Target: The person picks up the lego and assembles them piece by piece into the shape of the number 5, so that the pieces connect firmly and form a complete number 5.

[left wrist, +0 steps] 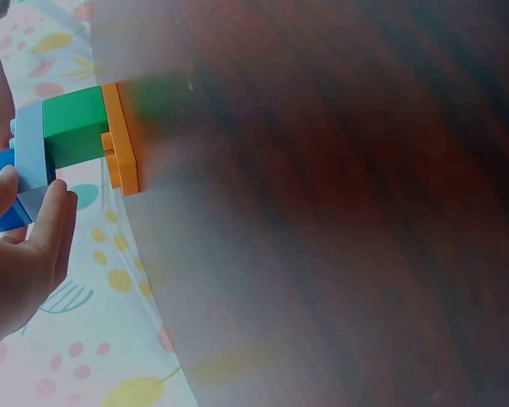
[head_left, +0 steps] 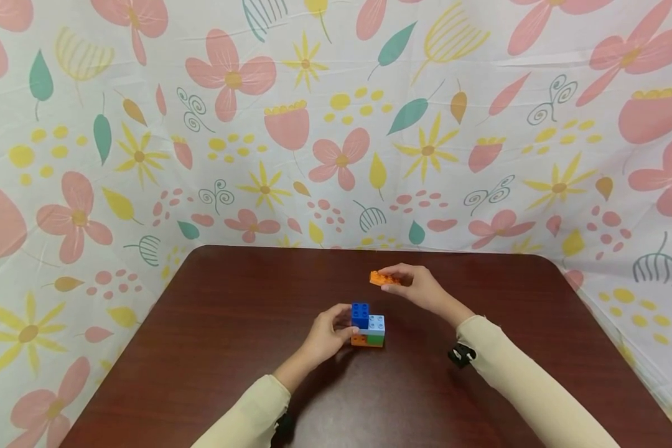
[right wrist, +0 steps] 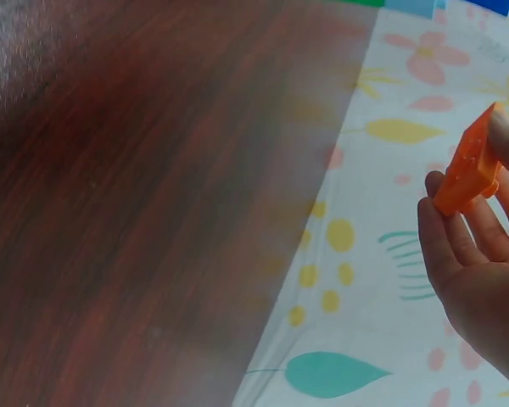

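Observation:
Near the middle of the table stands a small stack of toy building bricks. At its bottom is a flat orange plate (left wrist: 123,153), with a green brick (head_left: 376,340) on its right part. A light blue brick (head_left: 377,323) lies over the green one, and a dark blue brick (head_left: 360,315) tops the left side. My left hand (head_left: 325,336) holds the stack from the left, thumb in front and fingers behind. Up and to the right, my right hand (head_left: 420,287) pinches a thin orange studded brick (right wrist: 471,165) between thumb and fingers, raised above the table.
The dark brown wooden table (head_left: 229,298) has rounded far corners. Behind it hangs a white cloth (head_left: 336,124) printed with flowers and leaves. A black band with a small device (head_left: 462,354) sits at the right sleeve's cuff.

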Demonstrator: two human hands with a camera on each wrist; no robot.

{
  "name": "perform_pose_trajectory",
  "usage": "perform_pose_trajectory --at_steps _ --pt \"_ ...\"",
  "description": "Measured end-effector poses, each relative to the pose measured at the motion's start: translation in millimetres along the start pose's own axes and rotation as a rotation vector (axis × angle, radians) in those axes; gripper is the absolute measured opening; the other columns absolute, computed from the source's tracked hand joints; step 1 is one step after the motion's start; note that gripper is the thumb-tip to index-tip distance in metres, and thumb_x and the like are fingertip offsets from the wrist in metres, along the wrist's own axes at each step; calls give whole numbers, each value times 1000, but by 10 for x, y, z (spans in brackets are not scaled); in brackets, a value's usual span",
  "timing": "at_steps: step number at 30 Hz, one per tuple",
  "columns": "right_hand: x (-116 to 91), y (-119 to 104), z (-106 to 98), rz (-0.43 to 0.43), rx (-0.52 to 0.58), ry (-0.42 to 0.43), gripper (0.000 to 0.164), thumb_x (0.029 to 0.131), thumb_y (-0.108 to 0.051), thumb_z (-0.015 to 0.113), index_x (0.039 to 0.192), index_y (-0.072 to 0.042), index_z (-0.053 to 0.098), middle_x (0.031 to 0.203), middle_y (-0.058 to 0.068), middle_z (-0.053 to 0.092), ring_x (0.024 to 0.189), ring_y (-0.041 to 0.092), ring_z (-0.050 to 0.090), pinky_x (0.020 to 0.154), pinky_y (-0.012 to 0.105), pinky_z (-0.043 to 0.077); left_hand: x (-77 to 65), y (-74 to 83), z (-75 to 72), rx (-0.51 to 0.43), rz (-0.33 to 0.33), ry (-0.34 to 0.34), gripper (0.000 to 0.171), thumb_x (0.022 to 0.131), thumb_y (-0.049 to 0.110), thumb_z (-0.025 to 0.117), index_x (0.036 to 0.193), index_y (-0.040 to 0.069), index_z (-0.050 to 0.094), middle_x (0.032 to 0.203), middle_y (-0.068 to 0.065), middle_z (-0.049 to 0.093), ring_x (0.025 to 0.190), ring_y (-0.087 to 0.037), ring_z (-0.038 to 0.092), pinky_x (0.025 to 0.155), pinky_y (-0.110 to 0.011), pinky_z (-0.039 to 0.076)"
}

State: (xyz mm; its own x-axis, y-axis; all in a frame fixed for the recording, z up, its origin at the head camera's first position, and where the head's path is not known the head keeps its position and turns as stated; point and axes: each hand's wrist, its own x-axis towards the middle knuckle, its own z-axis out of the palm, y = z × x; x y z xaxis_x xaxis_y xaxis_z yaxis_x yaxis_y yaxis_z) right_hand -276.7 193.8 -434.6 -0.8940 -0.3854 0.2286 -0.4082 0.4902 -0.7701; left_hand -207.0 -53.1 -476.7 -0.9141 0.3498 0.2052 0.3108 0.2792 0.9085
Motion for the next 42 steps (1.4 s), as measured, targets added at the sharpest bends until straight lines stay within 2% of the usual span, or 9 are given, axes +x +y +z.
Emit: perform_pose_trajectory --at_steps 6,11,13,20,22,30,36,42 --pt "-67 -117 39 -17 28 -27 33 86 -26 73 117 -18 68 112 2 67 93 16 64 80 29 54 -2 -6 0 18 -14 -3 36 89 2 67 123 -3 57 110 -17 65 98 -29 64 84 -35 54" --pt "-125 -229 61 -69 39 -43 32 85 -24 74 116 -17 68 110 0 67 93 16 63 82 27 54 3 7 -5 27 -13 -10 37 90 3 66 124 -3 56 111 -17 65 98 -29 64 84 -36 54" --pt "-148 -280 81 -85 50 -53 31 85 -21 74 116 -15 68 110 1 68 95 17 63 84 30 53 10 11 -4 17 -9 -10 37 89 1 66 124 -5 56 111 -19 64 98 -31 64 85 -39 54" --pt "-302 -731 75 -108 72 -90 28 85 -5 72 113 -1 67 108 13 68 94 26 63 86 43 53 15 17 -10 12 -16 -8 33 90 2 66 122 -1 58 109 -15 66 97 -26 65 83 -34 54" --pt "-317 -738 93 -115 71 -98 28 84 -5 73 111 -1 67 107 12 68 94 26 63 85 43 53 15 13 -9 7 -18 -7 33 89 3 66 121 0 59 108 -15 66 97 -26 65 83 -35 54" --pt "-288 -435 235 -152 62 -107 30 81 -6 76 110 -7 68 108 6 67 96 24 62 83 41 54 10 19 -18 0 -11 -5 34 88 3 68 121 -1 59 108 -15 66 97 -28 65 83 -38 54" --pt "-292 -400 265 -207 35 -80 28 80 -18 78 107 -17 70 105 -5 66 96 14 61 82 34 53 19 27 -19 3 -20 -11 35 89 3 67 122 -1 59 110 -17 65 98 -28 64 84 -38 54" --pt "-300 -413 287 -253 4 -77 28 79 -14 79 105 -15 71 105 -5 65 95 14 61 81 34 55 18 29 -19 13 -31 -16 34 89 3 67 122 -1 58 110 -17 65 99 -28 64 85 -38 54"
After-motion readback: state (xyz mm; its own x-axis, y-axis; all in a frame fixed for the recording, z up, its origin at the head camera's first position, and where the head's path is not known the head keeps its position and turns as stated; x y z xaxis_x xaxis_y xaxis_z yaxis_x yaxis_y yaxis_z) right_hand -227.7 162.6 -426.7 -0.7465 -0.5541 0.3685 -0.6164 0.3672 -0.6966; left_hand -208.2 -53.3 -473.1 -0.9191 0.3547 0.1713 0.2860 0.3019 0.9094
